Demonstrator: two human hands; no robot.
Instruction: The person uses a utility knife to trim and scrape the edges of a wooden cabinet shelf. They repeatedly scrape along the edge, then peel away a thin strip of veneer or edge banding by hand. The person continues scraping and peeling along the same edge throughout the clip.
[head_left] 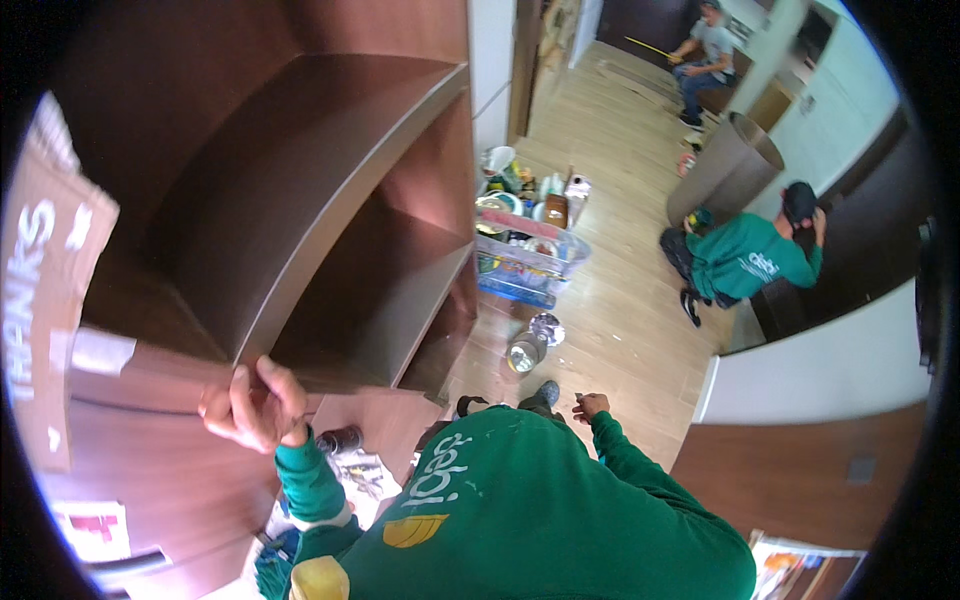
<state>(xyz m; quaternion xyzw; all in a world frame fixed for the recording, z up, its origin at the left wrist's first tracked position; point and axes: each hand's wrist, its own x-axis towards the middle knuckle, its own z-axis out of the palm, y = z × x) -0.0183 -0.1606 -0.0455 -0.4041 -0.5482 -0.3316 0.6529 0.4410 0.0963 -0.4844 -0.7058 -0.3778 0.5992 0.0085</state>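
Your green shirt (560, 510) spans six o'clock, your left hand (252, 408), fingers loosely curled, meets the shelf edge (318, 240) at eight, your right hand (594, 406) pinches a small object (579, 398) at four-thirty, and open floor (600, 140) stretches toward one.

Left grip (256, 408) (bare hand): fingertips at near end of curved brown shelf (275, 175). Right grip (593, 407): small item (578, 398) pinched, too small to identify. Floor (620, 345): clear-sided plastic bin (518, 286), clear jar (524, 352) nearer. Beyond: co-worker in green (740, 255), low down; second person (708, 62), seated.

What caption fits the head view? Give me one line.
Left hand at the edge of a curved brown shelf, a co-worker in green down on the floor.
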